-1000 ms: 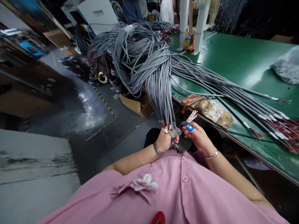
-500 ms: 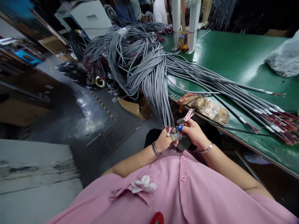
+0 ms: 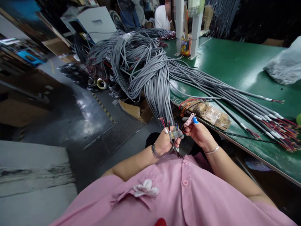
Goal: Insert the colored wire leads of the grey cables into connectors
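Observation:
My left hand point(image 3: 165, 140) is closed around the stripped end of a grey cable, low in front of my shirt. A grey wrap covers one of its fingers, and thin coloured wires point(image 3: 177, 126) fan out above it. Just to its right is my right hand point(image 3: 198, 135), with blue tape on the thumb. It grips a small pink tool point(image 3: 189, 120), whose exact kind I cannot make out. Its fingertips also meet a few thin wires running from the left hand. A thick bundle of grey cables point(image 3: 158, 84) hangs from the table edge down to my left hand.
On the green table point(image 3: 225, 56), more grey cables point(image 3: 225, 86) end in bared coloured wires at the right. A taped wooden block point(image 3: 213, 114) lies at the table edge. A plastic bag point(image 3: 283, 67) is far right. An opened cardboard box point(image 3: 135, 110) stands below; a person point(image 3: 161, 17) is behind.
My right hand has shifted slightly right and turned, its thumb now up beside the pink tool. Wires now stretch between both hands. The left hand keeps its grip.

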`<state>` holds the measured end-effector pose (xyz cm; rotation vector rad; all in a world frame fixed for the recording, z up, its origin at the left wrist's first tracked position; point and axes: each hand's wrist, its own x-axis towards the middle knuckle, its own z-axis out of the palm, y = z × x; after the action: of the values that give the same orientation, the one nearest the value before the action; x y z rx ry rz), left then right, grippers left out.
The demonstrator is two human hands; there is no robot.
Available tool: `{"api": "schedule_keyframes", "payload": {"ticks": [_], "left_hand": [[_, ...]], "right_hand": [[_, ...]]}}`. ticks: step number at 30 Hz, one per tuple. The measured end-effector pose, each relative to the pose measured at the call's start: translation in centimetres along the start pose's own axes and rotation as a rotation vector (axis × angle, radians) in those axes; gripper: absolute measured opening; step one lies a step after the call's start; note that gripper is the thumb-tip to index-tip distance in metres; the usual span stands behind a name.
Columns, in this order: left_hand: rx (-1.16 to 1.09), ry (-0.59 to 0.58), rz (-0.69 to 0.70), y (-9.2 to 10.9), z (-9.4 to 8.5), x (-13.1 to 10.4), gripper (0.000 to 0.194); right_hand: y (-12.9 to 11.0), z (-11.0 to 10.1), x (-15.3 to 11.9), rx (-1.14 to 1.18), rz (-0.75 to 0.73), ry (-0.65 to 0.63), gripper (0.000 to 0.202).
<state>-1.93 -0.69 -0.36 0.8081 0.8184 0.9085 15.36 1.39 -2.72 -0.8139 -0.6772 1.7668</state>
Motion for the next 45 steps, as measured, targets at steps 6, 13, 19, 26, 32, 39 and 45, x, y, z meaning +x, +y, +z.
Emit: {"api": "schedule_keyframes", "payload": {"ticks": [6,13,19,26,32,39,45], "left_hand": [[0.037,0.009,-0.01,0.0,0.7,0.5,0.033],[0.034,-0.009,-0.009,-0.4,0.4,0.8,0.034],[0.082,-0.001,-0.02,-0.5,0.6,1.1,0.033],[0.1,0.03,-0.031,-0.8,0.8,1.3,0.037],[0.098,0.008,-0.005,-0.8,0.7,0.9,0.036],[0.075,0.064,0.032,-0.8,0.6,-0.3,0.034],[0.042,0.114,0.023,-0.5,0.7,0.1,0.037]], "right_hand": [[1.4,0.0,0.6,-0.25,-0.393,0.285,0.043],[1.0,1.0,1.2,0.131,-0.153,0.119,0.042],[1.0,1.1,1.5,0.186,-0.16,0.148,0.035],[0.9,1.3,1.3,0.189,-0.13,0.138,0.041],[0.7,0.8,0.8,0.218,-0.052,0.041,0.053],[0.2,0.3,0.6,0.136,-0.054,0.048,0.04],[0.4,0.4,0.6,0.083,-0.107,0.085,0.042]]}}
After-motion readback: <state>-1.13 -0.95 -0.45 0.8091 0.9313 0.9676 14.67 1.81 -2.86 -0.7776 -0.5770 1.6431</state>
